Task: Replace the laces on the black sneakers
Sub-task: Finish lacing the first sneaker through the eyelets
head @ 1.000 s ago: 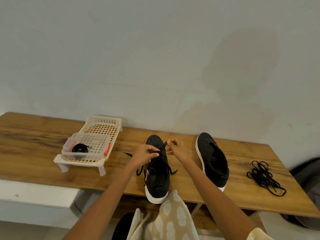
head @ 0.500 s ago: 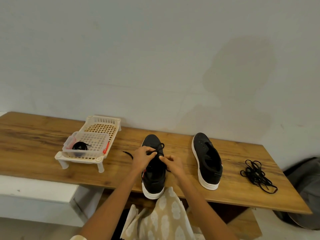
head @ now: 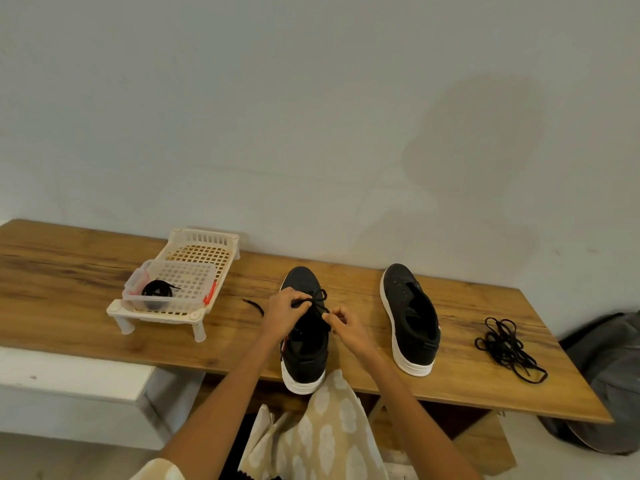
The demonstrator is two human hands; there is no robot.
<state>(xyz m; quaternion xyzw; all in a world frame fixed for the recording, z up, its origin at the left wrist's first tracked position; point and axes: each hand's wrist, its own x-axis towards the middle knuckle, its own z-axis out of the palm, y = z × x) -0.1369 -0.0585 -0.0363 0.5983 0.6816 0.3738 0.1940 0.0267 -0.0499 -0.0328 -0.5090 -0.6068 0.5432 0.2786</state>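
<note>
The near sneaker stands toe-away at the worktop's front edge, handy for threading; the left hand and right hand each pinch the lace over its eyelets. The second sneaker waits unlaced beside a loose lace heap (probably the old pair). No readable writing shows.

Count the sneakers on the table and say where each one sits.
2. One sneaker lies at the table's front edge under both hands, laces being worked. The other sneaker lies to its right, unlaced, left of the loose lace pile.
</note>
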